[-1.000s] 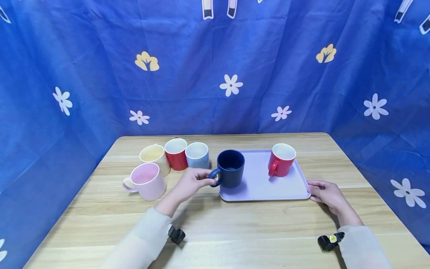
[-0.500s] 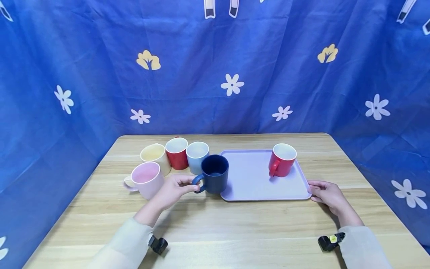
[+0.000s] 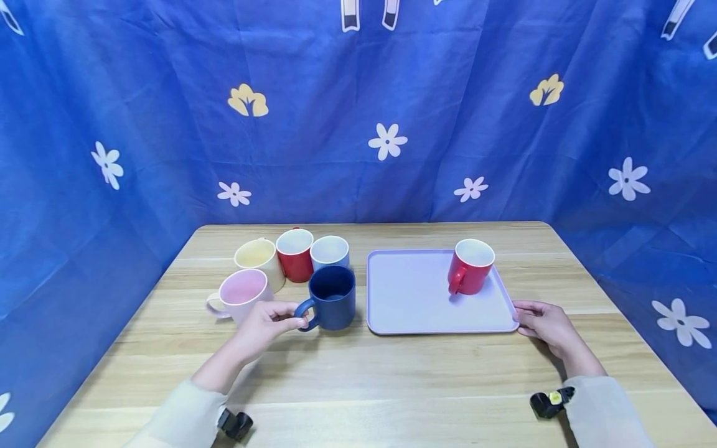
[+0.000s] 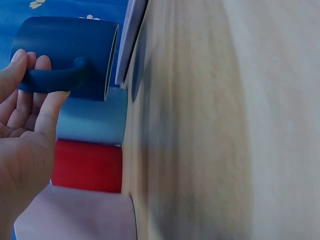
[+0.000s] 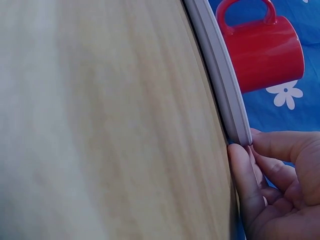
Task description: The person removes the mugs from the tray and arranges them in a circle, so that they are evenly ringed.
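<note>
The left hand point(image 3: 263, 323) reaches forward, fingers curled round the handle of the navy mug point(image 3: 332, 297), which stands on the table point(image 3: 358, 386) just left of the lilac tray point(image 3: 426, 298). The right hand point(image 3: 542, 323) pinches the tray's near right corner; its fingertips are partly hidden underneath.

On the table point(image 3: 392, 386), the tray point(image 3: 414, 311) lies right of the middle, with one mug point(image 3: 469, 266) standing in its far right corner. Just off the tray's left edge stands another mug point(image 3: 332, 297), its handle turned left and pinched by the left hand point(image 3: 263, 320). Behind and left of it cluster four more mugs point(image 3: 280, 261) (packed close, toward the far left part of the table). The right hand point(image 3: 546, 323) touches the tray's near right corner.
</note>
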The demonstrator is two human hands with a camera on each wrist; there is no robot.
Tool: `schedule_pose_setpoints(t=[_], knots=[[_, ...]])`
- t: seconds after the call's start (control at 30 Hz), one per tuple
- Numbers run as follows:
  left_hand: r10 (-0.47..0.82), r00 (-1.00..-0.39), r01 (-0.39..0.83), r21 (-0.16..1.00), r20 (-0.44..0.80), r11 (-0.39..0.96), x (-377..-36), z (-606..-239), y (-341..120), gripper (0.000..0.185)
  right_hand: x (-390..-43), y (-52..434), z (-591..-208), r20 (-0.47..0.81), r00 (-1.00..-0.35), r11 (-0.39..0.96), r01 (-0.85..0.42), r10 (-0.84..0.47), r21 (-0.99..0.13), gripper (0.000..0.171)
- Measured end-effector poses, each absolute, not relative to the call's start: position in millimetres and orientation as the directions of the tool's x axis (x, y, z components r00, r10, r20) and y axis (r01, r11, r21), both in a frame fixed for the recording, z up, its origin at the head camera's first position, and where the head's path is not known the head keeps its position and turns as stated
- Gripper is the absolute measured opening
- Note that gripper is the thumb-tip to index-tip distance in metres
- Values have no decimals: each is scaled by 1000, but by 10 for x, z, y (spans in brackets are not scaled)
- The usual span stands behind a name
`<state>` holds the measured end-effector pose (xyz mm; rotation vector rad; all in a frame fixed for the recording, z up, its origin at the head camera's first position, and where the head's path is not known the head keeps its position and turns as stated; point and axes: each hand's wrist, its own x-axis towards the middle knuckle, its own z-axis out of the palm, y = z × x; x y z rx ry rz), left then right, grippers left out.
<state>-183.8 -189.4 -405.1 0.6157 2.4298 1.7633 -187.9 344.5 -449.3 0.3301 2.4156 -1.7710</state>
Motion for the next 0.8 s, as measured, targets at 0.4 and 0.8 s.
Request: schedule_pose_setpoints(t=[0.4, 0.8], knots=[[315, -934, 244, 944, 167, 224, -1699, -4119, -2102, 23, -1897, 3462, -4525, -222, -971, 272, 239, 92, -932, 48], [284, -941, 240, 956, 186, 168, -1641, -4160, -2288, 15, -1896, 3465, -4528, -217, -973, 265, 231, 83, -936, 48]])
